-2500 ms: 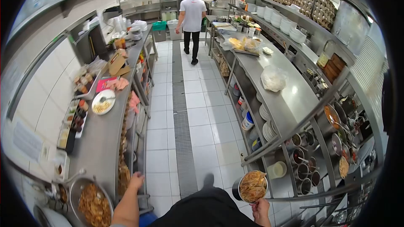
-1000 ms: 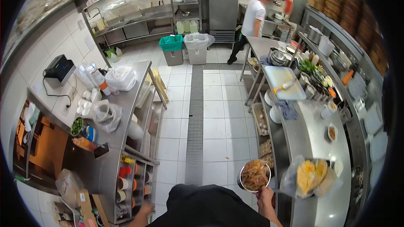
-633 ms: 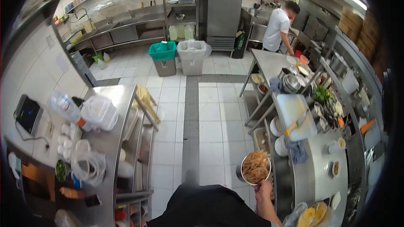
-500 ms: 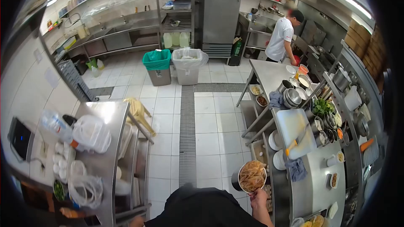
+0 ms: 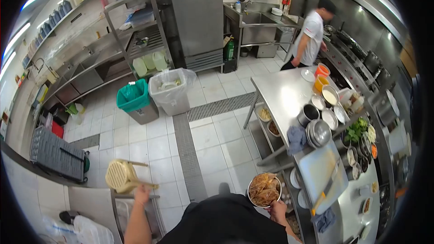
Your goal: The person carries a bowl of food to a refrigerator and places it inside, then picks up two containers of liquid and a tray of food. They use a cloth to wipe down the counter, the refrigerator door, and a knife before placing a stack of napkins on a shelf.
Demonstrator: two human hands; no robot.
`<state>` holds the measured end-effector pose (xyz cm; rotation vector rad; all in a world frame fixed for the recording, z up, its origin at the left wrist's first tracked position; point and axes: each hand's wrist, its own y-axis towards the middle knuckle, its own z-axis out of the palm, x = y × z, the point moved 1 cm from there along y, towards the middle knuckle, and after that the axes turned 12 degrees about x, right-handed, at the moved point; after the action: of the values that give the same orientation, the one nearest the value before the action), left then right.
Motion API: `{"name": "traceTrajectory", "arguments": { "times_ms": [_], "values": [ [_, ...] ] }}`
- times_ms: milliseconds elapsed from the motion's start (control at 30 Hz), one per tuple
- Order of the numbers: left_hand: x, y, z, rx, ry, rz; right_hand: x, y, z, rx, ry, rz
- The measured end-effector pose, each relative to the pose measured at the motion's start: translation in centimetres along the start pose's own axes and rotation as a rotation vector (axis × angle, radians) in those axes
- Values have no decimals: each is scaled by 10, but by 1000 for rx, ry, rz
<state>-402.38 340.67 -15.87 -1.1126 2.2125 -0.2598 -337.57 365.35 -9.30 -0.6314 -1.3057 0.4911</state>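
Kitchen floor: white tiles point(image 5: 210, 140) with a drain grate point(image 5: 221, 107) set in them, a green-lined bin point(image 5: 143, 110) beside a clear-lined bin point(image 5: 174, 104), and a pale stool point(image 5: 121, 175) near our left side.
Pot: we have it point(image 5: 249, 196) off any surface, at our right front beside the near end of the right-hand desk point(image 5: 289, 90), filled with brown food point(image 5: 264, 189) up to about the rim.
Right hand: closed on the pot's near edge, our right hand point(image 5: 277, 208) carries it alone.
Left hand: nothing shows in our left hand point(image 5: 142, 193), seen close to the stool; its fingers are too blurred for us to tell whether they are loose or curled.
Desk goods: a cutting board point(image 5: 307, 167) with a knife point(image 5: 319, 201) lying across it, a blue cloth point(image 5: 296, 139), metal bowls point(image 5: 320, 132) and leafy greens point(image 5: 357, 129).
Co-worker: a person point(image 5: 310, 38) in a white shirt stands beyond the desk, by the stove point(image 5: 343, 65), well apart from our hands.
Progress: filling and lifting look done, as we judge it; the pot is not set down, and we see none of its food served out.
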Motion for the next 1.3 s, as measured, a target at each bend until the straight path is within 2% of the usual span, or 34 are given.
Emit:
{"name": "traceTrajectory", "arguments": {
  "times_ms": [33, 67, 100, 133, 167, 200, 233, 300, 467, 533, 600, 700, 767, 800, 867, 967, 1100, 1200, 1233, 1300],
  "values": [
    [28, 17, 35, 11, 85, 56, 16, 29, 14, 57, -15, 2],
    [-15, -16, 28, 171, -122, -84, 33, 50, 37, 69, -21, -10],
    [24, -2, 63, 290, 28, -137, 55, 75, 59, 75, -28, -19],
    [7, -30, 67, 341, 23, -171, 79, 95, 79, 76, -40, -28],
    [66, -11, 103, 687, 694, 332, 108, 109, 108, 74, 6, -26],
    [64, -25, 106, 764, 540, 167, 132, 126, 127, 73, 6, -30],
    [45, -23, 103, 756, 367, -42, 153, 147, 148, 74, 9, -36],
    [19, 5, 92, 762, 233, -228, 179, 188, 184, 67, 11, -66],
    [-37, 182, 30, 696, 207, -287, 241, 253, 270, 30, 110, -141],
    [-67, 280, 0, 625, 209, -284, 272, 262, 311, -9, 167, -126],
    [-102, 399, -34, 472, 199, -252, 291, 281, 338, -23, 226, -123],
    [-219, 574, -78, 226, 122, -64, 317, 320, 367, -28, 260, -133],
    [-342, 666, -112, 163, 34, 141, 333, 350, 385, -27, 254, -153],
    [-406, 701, -132, 207, 19, 250, 347, 366, 396, -26, 253, -148],
    [-521, 743, -152, 56, 1, 421, 377, 394, 416, -21, 234, -126],
    [-659, 747, -173, 72, -286, 521, 426, 448, 438, 4, 209, -90],
    [-744, 757, -182, 79, -89, 613, 482, 525, 469, 26, 191, -90],
    [-756, 789, -186, 130, -255, 559, 523, 580, 489, 20, 204, -113],
    [-758, 808, -191, 128, -399, 568, 541, 590, 500, 13, 216, -128],
    [-770, 847, -208, 60, -389, 570, 557, 631, 511, 7, 242, -148]
  ]
}}
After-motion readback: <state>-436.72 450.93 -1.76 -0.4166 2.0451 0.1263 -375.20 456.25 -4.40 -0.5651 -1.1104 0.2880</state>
